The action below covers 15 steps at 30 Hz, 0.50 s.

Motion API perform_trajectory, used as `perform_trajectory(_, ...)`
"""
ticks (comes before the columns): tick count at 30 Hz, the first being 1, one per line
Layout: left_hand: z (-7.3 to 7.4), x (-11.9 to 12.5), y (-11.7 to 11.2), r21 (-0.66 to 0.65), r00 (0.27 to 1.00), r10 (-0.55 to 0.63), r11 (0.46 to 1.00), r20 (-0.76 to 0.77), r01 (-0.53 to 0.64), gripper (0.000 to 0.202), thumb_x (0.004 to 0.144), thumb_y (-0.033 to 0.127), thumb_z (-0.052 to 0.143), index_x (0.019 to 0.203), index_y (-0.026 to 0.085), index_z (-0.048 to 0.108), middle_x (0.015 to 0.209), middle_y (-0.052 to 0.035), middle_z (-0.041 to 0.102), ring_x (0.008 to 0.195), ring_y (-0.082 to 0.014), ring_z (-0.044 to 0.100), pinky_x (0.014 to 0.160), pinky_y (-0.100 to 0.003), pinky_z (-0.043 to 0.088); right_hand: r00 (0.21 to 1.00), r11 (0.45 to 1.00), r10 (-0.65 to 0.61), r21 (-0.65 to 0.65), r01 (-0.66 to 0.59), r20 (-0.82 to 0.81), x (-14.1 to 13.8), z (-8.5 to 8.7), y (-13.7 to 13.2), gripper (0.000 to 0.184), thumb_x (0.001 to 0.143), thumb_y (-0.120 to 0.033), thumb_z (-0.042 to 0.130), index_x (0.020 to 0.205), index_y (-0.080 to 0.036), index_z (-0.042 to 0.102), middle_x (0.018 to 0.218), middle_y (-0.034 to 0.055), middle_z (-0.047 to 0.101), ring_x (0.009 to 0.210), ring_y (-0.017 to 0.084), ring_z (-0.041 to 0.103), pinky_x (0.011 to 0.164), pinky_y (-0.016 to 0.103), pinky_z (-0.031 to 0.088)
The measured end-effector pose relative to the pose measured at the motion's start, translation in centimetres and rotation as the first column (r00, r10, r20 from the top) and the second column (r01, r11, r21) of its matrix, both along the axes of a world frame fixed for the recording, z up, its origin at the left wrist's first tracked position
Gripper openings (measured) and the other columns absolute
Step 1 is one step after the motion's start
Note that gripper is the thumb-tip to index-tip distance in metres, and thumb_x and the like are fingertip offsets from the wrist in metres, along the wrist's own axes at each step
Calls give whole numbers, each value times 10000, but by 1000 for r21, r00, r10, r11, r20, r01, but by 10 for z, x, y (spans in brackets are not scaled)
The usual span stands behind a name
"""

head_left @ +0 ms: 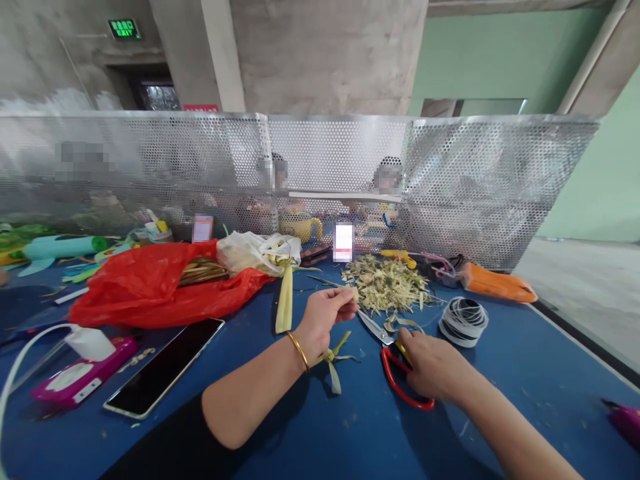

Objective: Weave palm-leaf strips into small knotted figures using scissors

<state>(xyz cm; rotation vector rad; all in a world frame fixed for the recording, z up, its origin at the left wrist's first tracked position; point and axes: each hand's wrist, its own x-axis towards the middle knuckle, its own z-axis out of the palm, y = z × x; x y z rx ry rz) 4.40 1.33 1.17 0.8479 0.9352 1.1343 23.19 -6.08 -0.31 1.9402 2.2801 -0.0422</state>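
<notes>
My left hand, with a gold bangle at the wrist, pinches a small pale piece of dried leaf between thumb and fingertips. To its right, my right hand is closed round the handle side of a pair of scissors. The red handle loop shows below the fingers, and the blades point up and left toward my left hand. A bit of yellow shows under the fingers; the rest of the grip is hidden. Below my left hand lies a small knotted leaf figure. A heap of pale leaf scraps spreads beyond both hands.
Left are a red plastic bag, a phone, and a purple power strip with a white plug. A long leaf strip lies mid-table. Right are a wire spool and an orange packet. A perforated metal screen stands behind.
</notes>
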Motion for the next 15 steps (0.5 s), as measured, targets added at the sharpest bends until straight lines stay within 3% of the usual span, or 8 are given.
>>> perform_trajectory(3, -4, -1, 4, -1, 999, -15, 1000, 34, 15, 229, 611, 286, 811, 677, 120, 667, 645, -32, 649, 569, -96, 593, 580, -231, 503, 1000, 1000, 14, -3, -14, -16, -5, -10, 5, 551, 643, -66, 527, 1193, -82, 528, 947, 201, 672, 836, 308, 649, 623, 324, 398)
perform_trajectory(6, -5, -2, 6, -10, 998, -33, 999, 45, 34, 211, 634, 281, 797, 681, 118, 671, 642, -32, 646, 567, -92, 589, 565, -215, 498, 999, 998, -33, 49, 35, -36, -7, -14, 8, 480, 670, -64, 504, 1147, -92, 550, 899, 193, 685, 817, 302, 652, 629, 322, 396)
perform_trajectory(8, -4, -2, 7, -16, 998, -30, 999, 60, 31, 193, 652, 269, 786, 684, 119, 670, 645, -32, 645, 569, -90, 590, 550, -204, 492, 992, 995, -24, 90, 35, -123, -5, -12, 9, 379, 716, -105, 492, 1084, -121, 581, 864, 168, 693, 806, 298, 656, 635, 324, 409)
perform_trajectory(10, -2, -3, 8, -22, 997, -13, 1000, 81, 15, 177, 668, 257, 775, 685, 121, 663, 651, -28, 641, 574, -91, 594, 536, -196, 488, 951, 991, 5, 127, 36, -309, -2, -9, 11, 326, 750, -167, 497, 1061, -164, 594, 870, 127, 695, 804, 276, 656, 652, 323, 431)
perform_trajectory(12, 0, -4, 10, -31, 995, 11, 999, 99, -8, 161, 689, 243, 760, 685, 123, 653, 653, -26, 637, 583, -92, 600, 529, -191, 487, 820, 990, 32, 131, 52, -572, 1, -7, 13, 370, 759, -207, 503, 1122, -207, 569, 853, 67, 684, 735, 226, 646, 634, 304, 450)
perform_trajectory(15, 3, -5, 12, -47, 991, 49, 998, 126, -43, 125, 728, 211, 725, 689, 123, 645, 644, -21, 629, 584, -91, 602, 529, -189, 489, 480, 992, 64, 107, 63, -875, -1, -6, 15, 458, 760, -265, 538, 1214, -211, 498, 752, -3, 614, 603, 166, 584, 557, 273, 458)
